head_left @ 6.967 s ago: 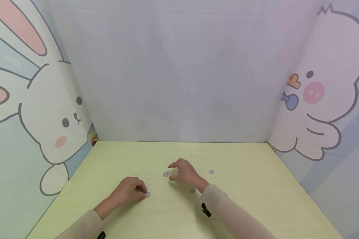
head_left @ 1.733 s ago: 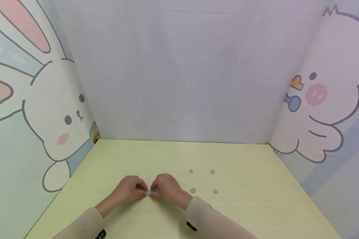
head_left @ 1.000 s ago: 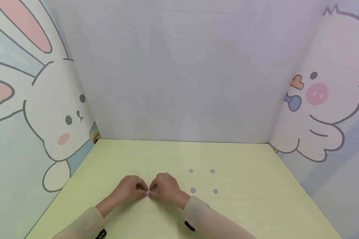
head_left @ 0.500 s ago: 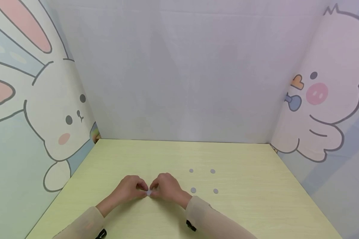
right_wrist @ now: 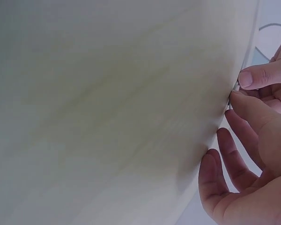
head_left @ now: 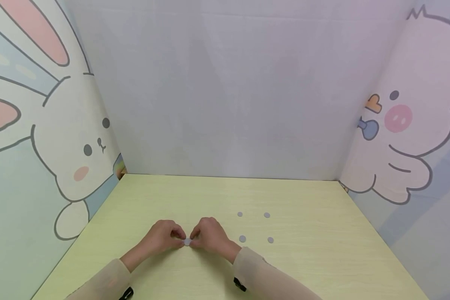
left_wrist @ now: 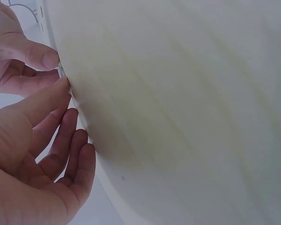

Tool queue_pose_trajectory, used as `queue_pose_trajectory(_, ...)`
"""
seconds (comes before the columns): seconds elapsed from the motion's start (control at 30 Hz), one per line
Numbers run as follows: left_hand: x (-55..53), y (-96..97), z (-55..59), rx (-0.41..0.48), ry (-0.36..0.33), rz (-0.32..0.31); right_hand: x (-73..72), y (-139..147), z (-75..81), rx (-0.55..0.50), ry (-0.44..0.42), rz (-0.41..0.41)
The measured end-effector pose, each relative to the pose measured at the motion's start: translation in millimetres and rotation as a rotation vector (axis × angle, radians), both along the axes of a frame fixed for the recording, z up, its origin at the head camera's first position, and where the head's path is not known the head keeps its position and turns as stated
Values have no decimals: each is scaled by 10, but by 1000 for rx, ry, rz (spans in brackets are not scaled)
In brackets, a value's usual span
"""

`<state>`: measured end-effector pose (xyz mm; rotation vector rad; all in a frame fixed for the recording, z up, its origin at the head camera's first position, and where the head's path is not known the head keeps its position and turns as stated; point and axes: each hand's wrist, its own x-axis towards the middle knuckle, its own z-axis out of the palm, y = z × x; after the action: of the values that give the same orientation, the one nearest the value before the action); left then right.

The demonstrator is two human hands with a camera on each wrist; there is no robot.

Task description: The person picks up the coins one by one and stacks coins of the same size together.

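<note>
At lower left of the head view, a long beige left sleeve (head_left: pixel 101 280); right of bottom centre, a matching right sleeve (head_left: pixel 271 274); small black pieces (head_left: pixel 239 284) show beneath both

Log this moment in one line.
left hand: touches disc | right hand: touches same disc | four other discs: on table, right of hands

- Left hand (head_left: pixel 161 238) and right hand (head_left: pixel 211 236) are flanking a gray disc (head_left: pixel 187 242).
- Room is running between four flat discs (head_left: pixel 242 238) toward the right edge of the table (head_left: pixel 322 250).
- A backdrop (head_left: pixel 225 96) is closing the far edge.
</note>
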<state>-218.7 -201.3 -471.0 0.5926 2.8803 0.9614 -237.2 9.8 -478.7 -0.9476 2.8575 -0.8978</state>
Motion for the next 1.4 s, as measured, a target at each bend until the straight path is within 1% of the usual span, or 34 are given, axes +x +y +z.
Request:
queue_pose_trajectory(0.23, 8, -6, 11, 8, 0, -12, -10, -16, -1, 10, 29, -1)
queue_pose_trajectory(0.57, -10, -18, 1, 19, 22, -43, -11, -26, 16, 6, 9, 4)
queue_pose_trajectory(1.13, -20, -35, -29, -13, 48, -50, -6, -29, 20, 8, 6, -2)
queue_pose_trajectory(1.4, -10, -25, 0, -15, 44, -57, -7, -25, 27, 8, 6, -2)
